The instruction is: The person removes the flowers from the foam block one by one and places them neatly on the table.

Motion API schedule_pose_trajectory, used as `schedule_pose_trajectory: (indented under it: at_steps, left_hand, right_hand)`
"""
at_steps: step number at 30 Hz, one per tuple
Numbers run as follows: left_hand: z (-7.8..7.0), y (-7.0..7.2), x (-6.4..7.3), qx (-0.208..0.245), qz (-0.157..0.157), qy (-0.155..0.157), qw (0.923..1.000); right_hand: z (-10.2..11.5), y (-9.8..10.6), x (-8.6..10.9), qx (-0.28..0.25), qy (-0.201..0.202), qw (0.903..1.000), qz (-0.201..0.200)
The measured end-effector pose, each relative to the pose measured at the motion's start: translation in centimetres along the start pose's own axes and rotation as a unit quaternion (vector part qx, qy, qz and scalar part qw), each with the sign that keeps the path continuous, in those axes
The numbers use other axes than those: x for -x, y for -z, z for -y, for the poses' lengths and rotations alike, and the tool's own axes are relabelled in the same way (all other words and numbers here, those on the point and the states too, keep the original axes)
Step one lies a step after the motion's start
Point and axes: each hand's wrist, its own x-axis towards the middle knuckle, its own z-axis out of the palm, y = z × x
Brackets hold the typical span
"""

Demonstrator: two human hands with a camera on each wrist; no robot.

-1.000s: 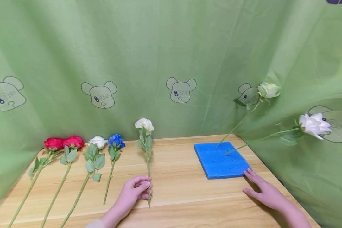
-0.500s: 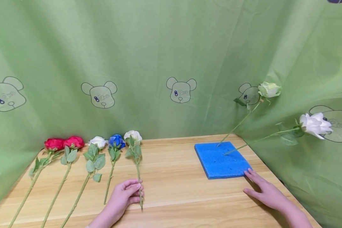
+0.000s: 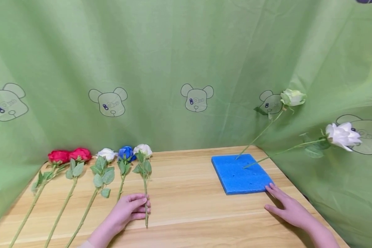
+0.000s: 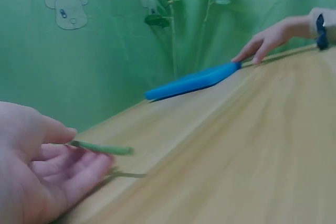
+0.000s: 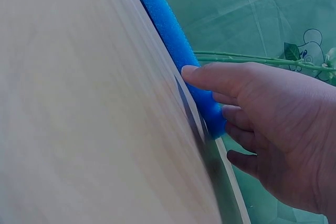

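Observation:
My left hand pinches the lower stem of a white rose between thumb and fingers. That rose lies just right of a blue rose, its bloom by the table's back edge. In the left wrist view, the green stem end pokes out past my fingers, a little above the tabletop. My right hand, fingers extended, touches the near right corner of a blue foam pad. Stuck into the pad, a pale green rose and a second white rose lean to the right.
Two red roses and another white rose lie at the left of the wooden table, stems toward the front. A green curtain with bear drawings hangs behind and along the sides.
My left hand has moved left with the white rose, bringing it down beside the blue rose. My right hand and the foam pad have stayed put.

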Motion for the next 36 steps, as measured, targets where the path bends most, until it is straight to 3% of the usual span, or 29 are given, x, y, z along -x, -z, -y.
schedule_pose_trajectory:
  at_steps: [6,14,21,28,36]
  left_hand:
    - [-1.1,1.2,0.5,-0.065,0.017,0.004,0.9978]
    - [-2.5,1.3,1.2,-0.145,-0.018,0.006,0.9893]
    - [-3.7,1.4,1.8,-0.178,-0.019,-0.013,0.9838]
    - [-6.0,0.4,1.8,-0.209,-0.002,-0.052,0.9764]
    - [-8.8,-2.2,0.4,-0.23,0.016,-0.084,0.9695]
  right_hand:
    - [-0.2,0.1,0.2,0.002,0.0,1.0,-0.002]
    - [-0.3,-0.1,0.2,0.001,0.0,1.0,-0.005]
    - [-0.3,-0.1,0.1,0.006,-0.002,1.0,-0.006]
    - [-0.3,-0.2,0.1,0.003,-0.006,1.0,-0.001]
    - [-0.2,-0.1,0.2,0.001,-0.006,1.0,-0.005]
